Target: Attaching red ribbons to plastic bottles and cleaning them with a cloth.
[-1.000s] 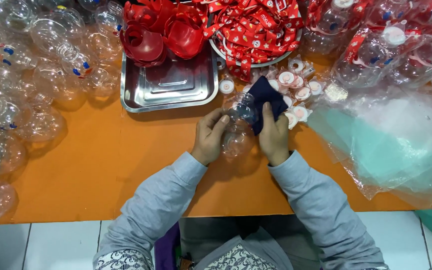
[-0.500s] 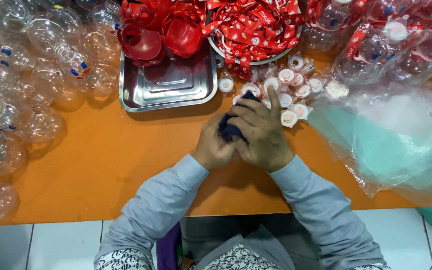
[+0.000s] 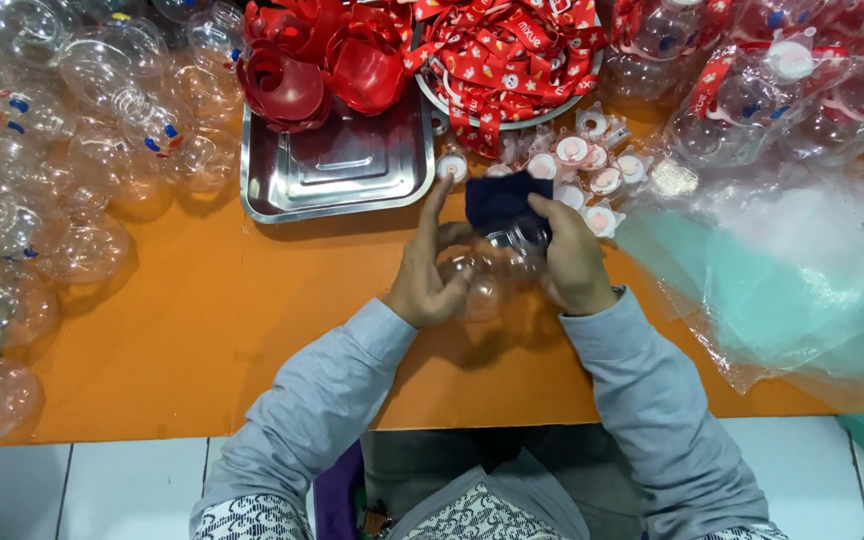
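I see my left hand and my right hand both closed around a clear plastic ball, and the right fingers press a dark cloth on its top. The ball sits just below the steel tray. It looks light, smooth and slippery, so I judge the sides are best to grip.

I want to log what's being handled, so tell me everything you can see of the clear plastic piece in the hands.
The clear plastic piece is a rounded, see-through shell, glossy with highlights, held just above the orange table. The left hand cups its left side, the right hand its right, pressing a dark blue cloth against its top.
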